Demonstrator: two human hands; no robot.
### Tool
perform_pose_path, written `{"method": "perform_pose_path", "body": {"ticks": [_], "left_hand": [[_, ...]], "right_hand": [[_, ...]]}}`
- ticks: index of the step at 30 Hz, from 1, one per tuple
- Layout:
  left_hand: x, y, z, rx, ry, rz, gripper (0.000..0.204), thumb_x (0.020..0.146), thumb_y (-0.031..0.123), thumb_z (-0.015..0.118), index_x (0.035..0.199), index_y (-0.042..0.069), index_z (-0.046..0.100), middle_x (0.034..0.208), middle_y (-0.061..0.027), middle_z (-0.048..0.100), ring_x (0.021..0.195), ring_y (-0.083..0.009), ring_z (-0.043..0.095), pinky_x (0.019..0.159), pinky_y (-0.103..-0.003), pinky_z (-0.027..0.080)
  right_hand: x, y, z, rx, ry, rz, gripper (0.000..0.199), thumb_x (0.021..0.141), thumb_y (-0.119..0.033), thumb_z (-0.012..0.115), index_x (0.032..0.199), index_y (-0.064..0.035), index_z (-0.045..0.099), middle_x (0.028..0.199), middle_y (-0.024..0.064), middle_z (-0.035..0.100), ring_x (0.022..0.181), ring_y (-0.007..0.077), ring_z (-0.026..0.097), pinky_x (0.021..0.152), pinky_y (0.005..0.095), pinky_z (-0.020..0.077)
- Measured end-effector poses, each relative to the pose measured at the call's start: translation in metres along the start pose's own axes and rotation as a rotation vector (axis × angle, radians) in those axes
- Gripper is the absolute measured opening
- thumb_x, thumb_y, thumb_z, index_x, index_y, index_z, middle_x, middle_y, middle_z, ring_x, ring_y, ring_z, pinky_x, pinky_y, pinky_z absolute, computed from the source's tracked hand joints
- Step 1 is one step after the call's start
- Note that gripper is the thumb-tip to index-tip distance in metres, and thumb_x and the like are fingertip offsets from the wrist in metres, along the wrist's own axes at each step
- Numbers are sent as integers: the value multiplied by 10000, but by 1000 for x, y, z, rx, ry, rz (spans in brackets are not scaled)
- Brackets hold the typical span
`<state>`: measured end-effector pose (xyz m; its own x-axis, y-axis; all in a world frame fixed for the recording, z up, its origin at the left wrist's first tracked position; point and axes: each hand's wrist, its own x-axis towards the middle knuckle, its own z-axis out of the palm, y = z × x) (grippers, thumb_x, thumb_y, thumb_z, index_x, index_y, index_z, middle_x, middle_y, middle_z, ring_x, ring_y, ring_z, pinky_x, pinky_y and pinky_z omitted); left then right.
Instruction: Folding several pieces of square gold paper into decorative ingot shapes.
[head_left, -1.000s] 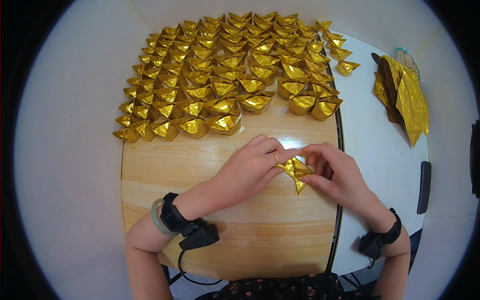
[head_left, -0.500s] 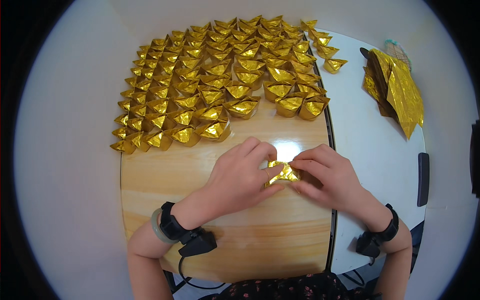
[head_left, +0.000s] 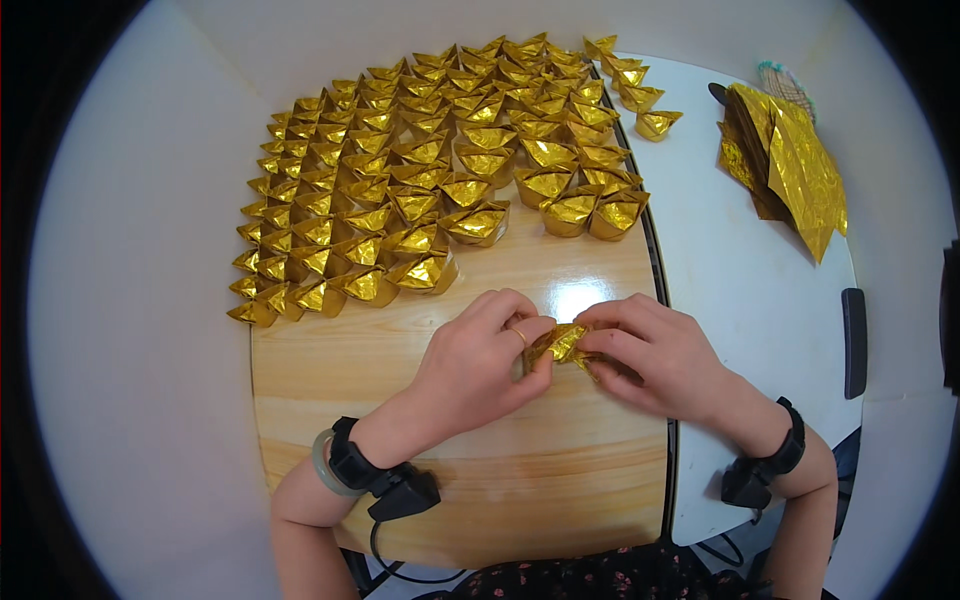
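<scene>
Between my two hands is a small folded piece of gold foil paper [head_left: 566, 342], held just above the wooden table near its right side. My left hand [head_left: 490, 350] pinches its left end between thumb and fingers. At the other end, the fingers of my right hand [head_left: 640, 350] are closed on the foil, and they hide part of it. Farther back stand rows of finished gold paper ingots [head_left: 415, 203], boat-shaped with pointed ends, packed close together.
The wooden tabletop [head_left: 480, 440] meets a white table [head_left: 710, 350] along a dark seam on the right. On the white table lie several ingots [head_left: 657, 124], a stack of gold foil sheets [head_left: 790, 170] and a dark bar [head_left: 853, 343] at the edge. Pale walls enclose both sides.
The gold paper, earlier flat with its face showing, is now bent and tilted between my fingers. My left fingers have shifted their hold. The whole view has turned slightly.
</scene>
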<state>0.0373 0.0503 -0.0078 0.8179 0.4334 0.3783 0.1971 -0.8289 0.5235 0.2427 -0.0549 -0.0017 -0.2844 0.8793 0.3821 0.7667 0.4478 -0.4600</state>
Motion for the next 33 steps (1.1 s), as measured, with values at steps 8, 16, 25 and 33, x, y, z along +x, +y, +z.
{"method": "perform_pose_path", "body": {"ticks": [8,16,25,33], "left_hand": [[0,0,-4,-112,-55,-58,311,704,84,764,997,40,667,944,-91,576,821,-253,598,704,-337,515],[5,5,-5,-186,-100,-79,304,714,119,791,958,57,621,965,-80,558,921,-273,565,774,-359,484],[3,7,-8,-515,-169,-236,144,807,42,743,913,50,646,915,-29,562,799,-134,559,672,-252,453],[-2,6,-4,-842,-184,-530,112,831,41,727,924,23,667,889,-14,571,703,-72,543,625,-214,444]], "right_hand": [[-3,1,4,40,-70,30,307,749,-194,768,986,-55,631,971,85,584,861,260,595,730,343,515],[3,0,3,-28,80,152,330,717,-209,795,949,-75,602,938,86,589,919,294,568,802,377,477],[-7,-1,4,441,-124,361,229,847,-183,736,987,-53,610,693,38,600,560,184,587,537,285,464],[-1,-11,-2,953,-177,594,313,889,-55,676,1183,-60,570,736,-36,580,613,-4,503,543,175,398]]}}
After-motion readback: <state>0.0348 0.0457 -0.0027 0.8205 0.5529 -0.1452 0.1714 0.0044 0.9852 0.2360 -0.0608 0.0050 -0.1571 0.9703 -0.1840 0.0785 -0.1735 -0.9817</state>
